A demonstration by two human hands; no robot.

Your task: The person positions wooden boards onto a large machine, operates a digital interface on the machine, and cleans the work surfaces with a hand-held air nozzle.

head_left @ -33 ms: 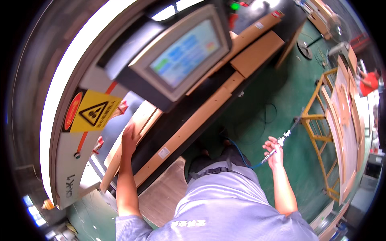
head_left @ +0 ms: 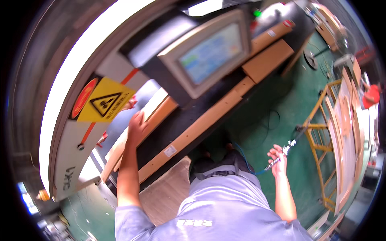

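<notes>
My left hand (head_left: 137,125) is closed around the edge of a long pale-brown board (head_left: 160,114), its fingers on the top and the thumb toward the side. The board lies on the black bed of a machine, partly beneath a screen housing. Out to the right, my right hand (head_left: 278,161) holds a slim silver air blow gun (head_left: 288,147) with curled fingers. A thin blue hose (head_left: 243,158) runs from it toward my waist. Motion blur softens the fingers of the left hand.
A tilted control screen (head_left: 213,50) overhangs the bed. Along the bed's near edge runs a brown strip (head_left: 193,138), with a wider panel (head_left: 267,60) farther on. A yellow trolley (head_left: 317,125) carrying boards stands right. Beyond it is a person in red (head_left: 370,96).
The view has shifted, so the machine and screen appear farther right. My left hand has slid a little farther away along the board. The right hand keeps its hold on the air blow gun.
</notes>
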